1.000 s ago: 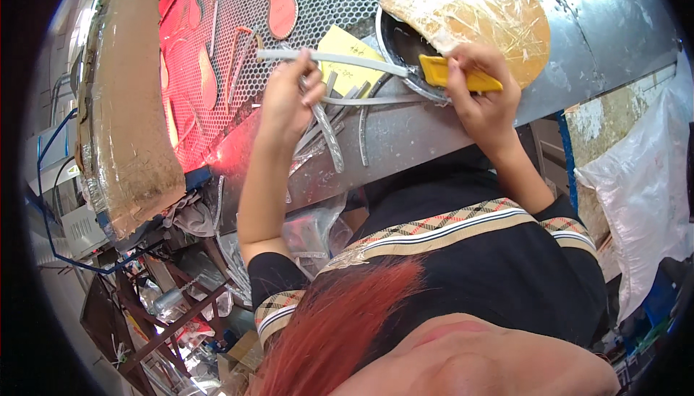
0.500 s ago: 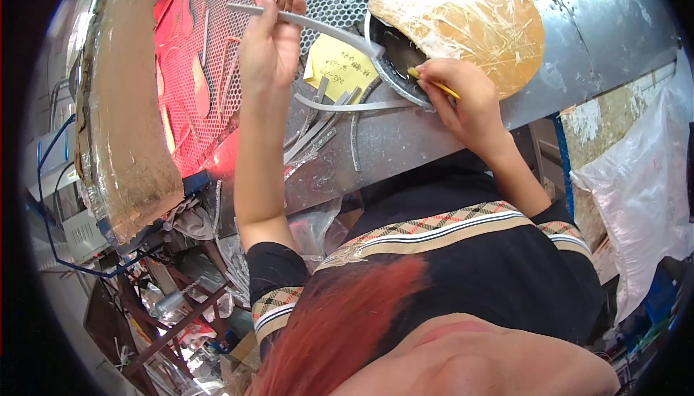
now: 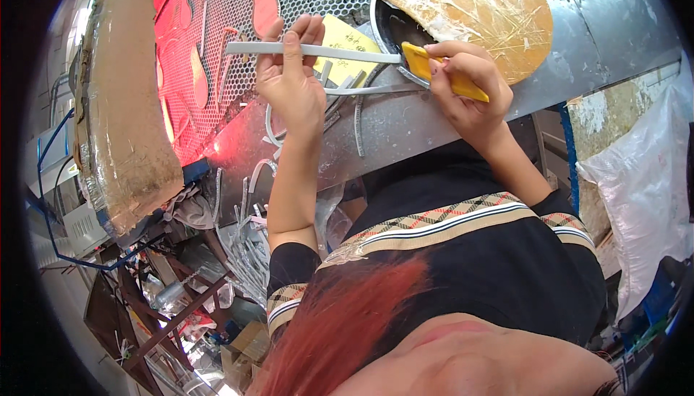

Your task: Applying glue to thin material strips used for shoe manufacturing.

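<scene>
- Since half a second ago the left hand (image 3: 291, 85) has drawn back toward the person, bringing the long, thin white plastic strip (image 3: 311, 50) down with it, and the right hand (image 3: 468, 91) has lifted so that its flat yellow plastic scraper (image 3: 442, 73) now shows in full rather than as a sliver.
- The strip lies level, held above the near edge of the perforated metal work table (image 3: 217, 27), which glows red on its left part; the strip's right end meets the tip of the scraper.
- Left fingers (image 3: 302, 33) are curled up and over the strip with the thumb beneath, pinching it near its middle.
- Right fingers (image 3: 463, 54) are pressed together along the scraper's top, the thumb closing on it from below.
- Just beyond the table's right end sits a round dark pan (image 3: 383, 26), half covered by a tan disc wrapped in clear film (image 3: 470, 2).
- A yellow paper sheet (image 3: 347, 38) lies on the table just behind the strip; loose white strips (image 3: 340, 92) lie scattered beneath the hands.
- As a judgement: the scraper is working only the strip's right end, so most of its length looks untreated, and the scattered strips suggest more remain.
</scene>
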Demonstrator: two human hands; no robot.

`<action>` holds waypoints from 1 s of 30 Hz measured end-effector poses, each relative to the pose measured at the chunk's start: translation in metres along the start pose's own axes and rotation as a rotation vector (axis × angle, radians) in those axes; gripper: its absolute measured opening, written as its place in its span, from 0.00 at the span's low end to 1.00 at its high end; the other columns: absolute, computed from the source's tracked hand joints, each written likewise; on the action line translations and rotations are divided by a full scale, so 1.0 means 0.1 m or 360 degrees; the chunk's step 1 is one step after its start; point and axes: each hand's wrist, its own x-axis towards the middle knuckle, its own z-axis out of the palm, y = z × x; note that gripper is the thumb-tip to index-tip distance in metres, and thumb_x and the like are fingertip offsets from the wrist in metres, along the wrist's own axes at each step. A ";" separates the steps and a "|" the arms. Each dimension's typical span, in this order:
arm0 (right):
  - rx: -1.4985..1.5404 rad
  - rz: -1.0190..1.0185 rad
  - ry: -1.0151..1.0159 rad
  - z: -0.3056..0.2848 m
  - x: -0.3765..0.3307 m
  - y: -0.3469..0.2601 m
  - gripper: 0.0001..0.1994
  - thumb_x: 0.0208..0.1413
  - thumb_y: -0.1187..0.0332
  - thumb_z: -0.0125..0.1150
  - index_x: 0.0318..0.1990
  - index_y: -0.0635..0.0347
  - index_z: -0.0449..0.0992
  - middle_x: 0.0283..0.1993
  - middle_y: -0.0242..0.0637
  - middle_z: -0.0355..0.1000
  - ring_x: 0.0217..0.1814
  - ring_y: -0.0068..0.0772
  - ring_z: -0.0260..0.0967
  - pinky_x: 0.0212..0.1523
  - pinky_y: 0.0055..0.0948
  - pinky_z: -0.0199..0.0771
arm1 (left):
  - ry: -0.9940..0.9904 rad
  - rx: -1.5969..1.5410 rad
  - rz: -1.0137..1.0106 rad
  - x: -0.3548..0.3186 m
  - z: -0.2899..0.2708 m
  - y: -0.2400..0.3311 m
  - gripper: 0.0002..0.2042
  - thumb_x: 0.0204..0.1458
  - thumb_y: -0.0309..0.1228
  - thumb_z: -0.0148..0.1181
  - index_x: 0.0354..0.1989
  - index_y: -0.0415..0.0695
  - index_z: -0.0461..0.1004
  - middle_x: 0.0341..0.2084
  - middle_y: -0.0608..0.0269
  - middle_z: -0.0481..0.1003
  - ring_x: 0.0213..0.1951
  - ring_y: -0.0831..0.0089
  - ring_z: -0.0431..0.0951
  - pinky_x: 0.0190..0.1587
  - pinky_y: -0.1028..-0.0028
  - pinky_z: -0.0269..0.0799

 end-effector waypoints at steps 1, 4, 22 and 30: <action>0.0000 -0.0001 0.0000 0.03 0.01 0.00 0.11 0.46 0.83 0.62 0.35 0.62 0.68 0.37 0.42 0.75 0.33 0.33 0.74 0.33 0.25 0.75 | -0.0032 0.0038 0.0035 -0.02 0.02 -0.01 0.12 0.59 0.23 0.49 0.50 0.34 0.64 0.40 0.44 0.74 0.43 0.56 0.78 0.50 0.61 0.76; 0.0043 -0.0001 0.0006 0.12 0.03 0.05 0.11 0.46 0.82 0.62 0.35 0.62 0.68 0.35 0.40 0.74 0.33 0.34 0.74 0.32 0.26 0.74 | -0.0065 0.0073 0.0061 -0.06 0.04 -0.05 0.12 0.59 0.23 0.49 0.50 0.34 0.64 0.40 0.44 0.75 0.43 0.56 0.78 0.50 0.61 0.76; -0.0032 0.0165 -0.0251 -0.13 -0.11 0.09 0.10 0.48 0.80 0.62 0.39 0.62 0.71 0.36 0.40 0.77 0.35 0.35 0.76 0.35 0.28 0.75 | -0.0855 0.1456 0.0411 0.02 0.09 0.36 0.06 0.51 0.28 0.61 0.31 0.39 0.79 0.24 0.61 0.79 0.22 0.80 0.75 0.25 0.81 0.68; 0.0148 -0.0004 0.0056 0.07 -0.06 0.06 0.11 0.49 0.82 0.62 0.39 0.63 0.68 0.38 0.45 0.76 0.35 0.35 0.77 0.35 0.27 0.76 | -0.1114 0.1864 0.0064 -0.07 0.01 0.23 0.07 0.49 0.28 0.63 0.31 0.36 0.80 0.18 0.61 0.77 0.20 0.85 0.73 0.22 0.82 0.65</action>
